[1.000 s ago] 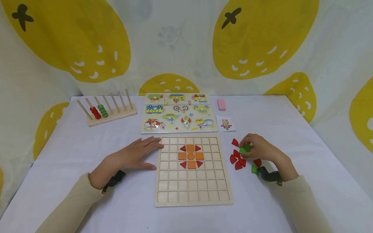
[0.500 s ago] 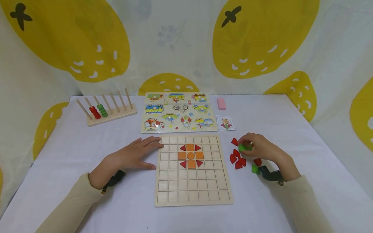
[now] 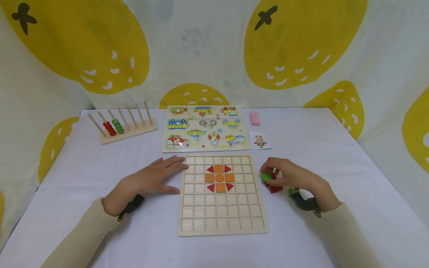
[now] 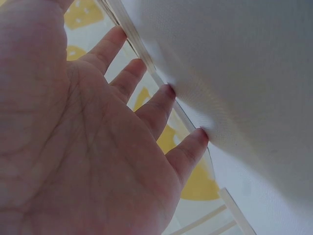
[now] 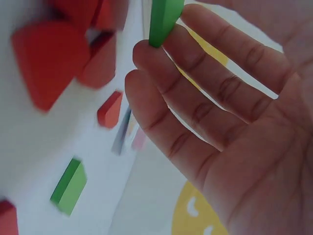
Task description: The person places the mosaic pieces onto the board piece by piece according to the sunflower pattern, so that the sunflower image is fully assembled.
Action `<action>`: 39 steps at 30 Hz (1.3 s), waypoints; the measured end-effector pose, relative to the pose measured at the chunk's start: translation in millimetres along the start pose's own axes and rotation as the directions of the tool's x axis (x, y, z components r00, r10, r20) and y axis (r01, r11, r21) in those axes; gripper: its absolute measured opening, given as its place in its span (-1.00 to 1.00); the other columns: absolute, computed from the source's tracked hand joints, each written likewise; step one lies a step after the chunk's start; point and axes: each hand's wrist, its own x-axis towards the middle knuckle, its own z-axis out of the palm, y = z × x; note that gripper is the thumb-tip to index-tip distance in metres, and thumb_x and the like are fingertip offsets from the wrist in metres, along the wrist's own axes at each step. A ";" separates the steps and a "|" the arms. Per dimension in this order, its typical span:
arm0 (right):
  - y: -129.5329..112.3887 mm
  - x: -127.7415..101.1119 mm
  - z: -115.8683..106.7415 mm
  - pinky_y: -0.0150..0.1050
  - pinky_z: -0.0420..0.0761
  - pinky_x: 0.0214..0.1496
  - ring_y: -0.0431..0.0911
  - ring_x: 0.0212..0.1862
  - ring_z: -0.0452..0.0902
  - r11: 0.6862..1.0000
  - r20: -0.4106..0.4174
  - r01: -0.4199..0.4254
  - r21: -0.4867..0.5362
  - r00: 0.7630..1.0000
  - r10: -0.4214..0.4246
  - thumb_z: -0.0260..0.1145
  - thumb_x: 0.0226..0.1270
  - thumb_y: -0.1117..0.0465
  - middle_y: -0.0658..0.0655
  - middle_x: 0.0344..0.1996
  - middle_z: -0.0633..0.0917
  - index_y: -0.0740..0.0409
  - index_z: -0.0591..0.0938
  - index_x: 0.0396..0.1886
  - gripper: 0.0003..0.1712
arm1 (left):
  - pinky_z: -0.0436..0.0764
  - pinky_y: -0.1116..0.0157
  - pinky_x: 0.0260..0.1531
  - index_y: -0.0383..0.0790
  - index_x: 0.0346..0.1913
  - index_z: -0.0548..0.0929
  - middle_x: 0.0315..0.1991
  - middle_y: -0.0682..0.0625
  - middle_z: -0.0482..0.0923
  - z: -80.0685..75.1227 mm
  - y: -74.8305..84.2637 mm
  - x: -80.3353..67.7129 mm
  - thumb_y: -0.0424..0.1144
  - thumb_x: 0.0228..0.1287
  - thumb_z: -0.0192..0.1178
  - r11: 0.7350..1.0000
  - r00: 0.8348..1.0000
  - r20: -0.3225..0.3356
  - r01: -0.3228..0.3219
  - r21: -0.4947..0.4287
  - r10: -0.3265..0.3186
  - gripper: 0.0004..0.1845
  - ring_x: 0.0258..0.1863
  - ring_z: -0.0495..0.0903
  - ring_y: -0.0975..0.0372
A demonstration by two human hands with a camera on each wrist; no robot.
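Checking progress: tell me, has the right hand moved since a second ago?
Yes. The right hand, holding a green piece, shifted left toward the grid board.

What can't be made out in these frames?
- Green piece: its shape; the right hand covers it in the head view, and the right wrist view crops it.
- Red pieces: their count, under that hand.
- Pattern card: too small.
- Left wrist view: the palm hides the grid board.

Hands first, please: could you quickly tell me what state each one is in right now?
Left hand: open, flat on the table, fingers touching the grid board.
Right hand: fingers pinch a green piece.
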 end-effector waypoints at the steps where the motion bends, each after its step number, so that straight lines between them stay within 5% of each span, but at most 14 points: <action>1: -2.3 1.0 1.4 -0.31 0.58 -0.27 -0.07 -0.28 0.48 1.000 0.010 0.002 0.003 1.000 -0.002 0.44 0.18 0.31 -0.01 -0.34 0.57 0.22 0.60 -0.08 -0.69 | 0.01 -0.24 0.38 -0.03 0.42 0.29 0.49 -0.09 0.11 0.0 -0.3 0.3 0.16 0.18 0.32 1.000 1.000 0.001 -0.003 -0.003 0.003 -0.20 0.48 0.07 -0.02; 20: -47.0 31.6 32.5 -0.24 0.56 0.10 -0.20 -0.02 0.45 0.985 0.176 0.166 -0.046 0.972 -0.155 0.39 0.26 0.23 -0.13 -0.10 0.57 0.01 0.66 -0.09 -0.78 | -0.01 -0.25 0.38 0.01 0.42 0.28 0.49 -0.08 0.10 0.9 -2.6 0.6 0.18 0.18 0.31 1.000 1.000 0.001 -0.003 -0.021 0.003 -0.20 0.48 0.07 -0.02; 39: -75.4 48.8 61.2 -0.42 0.57 -0.04 -0.19 -0.07 0.43 0.972 0.219 0.204 -0.113 0.960 -0.176 0.43 0.23 0.23 -0.07 -0.18 0.55 0.00 0.68 -0.23 -0.87 | 0.00 -0.25 0.38 0.00 0.43 0.28 0.49 -0.08 0.10 0.5 -2.1 0.0 0.18 0.18 0.31 1.000 1.000 -0.004 -0.013 -0.012 0.013 -0.20 0.48 0.06 -0.01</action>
